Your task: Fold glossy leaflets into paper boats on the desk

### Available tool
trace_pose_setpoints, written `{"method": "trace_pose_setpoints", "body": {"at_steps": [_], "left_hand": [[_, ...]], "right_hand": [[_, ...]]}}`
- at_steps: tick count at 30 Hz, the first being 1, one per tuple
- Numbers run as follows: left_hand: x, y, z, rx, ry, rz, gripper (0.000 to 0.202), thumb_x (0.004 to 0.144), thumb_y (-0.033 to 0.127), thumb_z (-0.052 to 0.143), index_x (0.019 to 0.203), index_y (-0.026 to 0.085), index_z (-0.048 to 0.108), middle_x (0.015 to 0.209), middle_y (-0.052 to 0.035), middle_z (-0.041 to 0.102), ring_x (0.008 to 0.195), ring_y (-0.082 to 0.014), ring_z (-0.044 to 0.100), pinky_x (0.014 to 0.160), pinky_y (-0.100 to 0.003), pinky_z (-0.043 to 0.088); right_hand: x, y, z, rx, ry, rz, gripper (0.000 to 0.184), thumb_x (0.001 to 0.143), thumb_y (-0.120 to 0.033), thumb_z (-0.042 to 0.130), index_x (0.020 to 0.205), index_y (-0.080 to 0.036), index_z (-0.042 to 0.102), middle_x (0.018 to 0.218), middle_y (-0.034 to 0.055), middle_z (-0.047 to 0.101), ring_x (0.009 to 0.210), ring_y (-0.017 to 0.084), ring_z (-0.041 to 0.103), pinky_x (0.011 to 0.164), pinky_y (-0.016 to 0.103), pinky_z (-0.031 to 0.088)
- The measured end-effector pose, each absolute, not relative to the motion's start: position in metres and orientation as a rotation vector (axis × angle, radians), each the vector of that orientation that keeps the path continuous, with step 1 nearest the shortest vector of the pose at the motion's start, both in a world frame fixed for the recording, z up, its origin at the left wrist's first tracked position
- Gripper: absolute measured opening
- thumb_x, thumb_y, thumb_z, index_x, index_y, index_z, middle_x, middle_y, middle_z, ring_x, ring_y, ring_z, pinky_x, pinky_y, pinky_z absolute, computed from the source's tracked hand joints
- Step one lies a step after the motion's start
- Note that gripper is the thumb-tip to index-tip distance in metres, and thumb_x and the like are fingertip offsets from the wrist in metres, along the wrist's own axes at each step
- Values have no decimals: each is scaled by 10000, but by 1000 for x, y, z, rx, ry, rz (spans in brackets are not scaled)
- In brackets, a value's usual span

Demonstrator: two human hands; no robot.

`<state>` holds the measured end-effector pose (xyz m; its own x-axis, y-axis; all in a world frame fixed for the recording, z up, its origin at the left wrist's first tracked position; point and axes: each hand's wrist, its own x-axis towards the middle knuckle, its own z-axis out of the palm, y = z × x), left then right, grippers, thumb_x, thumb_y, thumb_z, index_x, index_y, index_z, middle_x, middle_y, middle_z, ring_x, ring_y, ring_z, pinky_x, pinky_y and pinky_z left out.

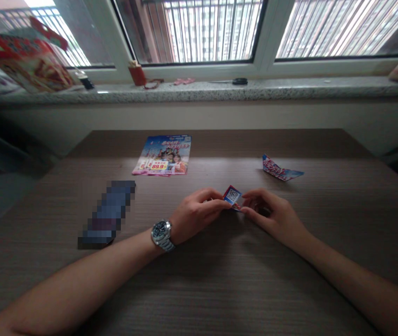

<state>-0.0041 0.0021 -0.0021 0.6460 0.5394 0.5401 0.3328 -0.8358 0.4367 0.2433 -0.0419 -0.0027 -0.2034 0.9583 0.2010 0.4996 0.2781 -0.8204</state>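
Note:
Between my two hands is a small folded paper [233, 195], printed in red and blue with a QR code facing up. My left hand [199, 211], with a metal watch [161, 234] on its wrist, pinches the paper's left side between thumb and fingers. At the right edge of the paper, my right hand [272, 212] has its thumb and fingertips closed on it. Farther back to the right lies a folded paper boat [280, 170] with the same kind of print.
A stack of printed flyers [164, 156] lies at the back left of the wooden table [199, 289]. A blurred-out phone-like object [110, 212] rests nearer on the left. On the stone windowsill [199, 93] are scissors [239, 81], a red box [137, 74] and a food bag [38, 63].

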Motion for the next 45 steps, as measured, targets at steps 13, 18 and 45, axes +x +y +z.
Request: {"method": "trace_pose_setpoints", "body": {"at_steps": [13,18,45], "left_hand": [[-4,5,-5,2838,539,674,215,1004,211,542,1166,242,680,1117,-54,681,957,-158,641,863,-301,548],[-3,5,-6,2822,528,648,209,995,248,565,1169,242,680,1159,-55,679,1021,-181,646,899,-319,546],[-6,10,-8,2736,741,554,383,992,200,526,1369,254,570,1291,-83,636,1162,-236,605,1011,-434,489]], "right_hand": [[243,-40,-7,-1359,-1896,785,183,957,-359,604,1066,-238,688,890,30,744,759,198,675,676,318,514],[244,-39,-8,-1378,-1919,739,138,944,-315,623,1021,-238,708,838,9,731,710,180,658,645,298,488],[254,-32,-8,-1334,-2051,606,174,959,-289,593,1097,-223,676,889,37,692,739,178,631,658,306,493]]}}
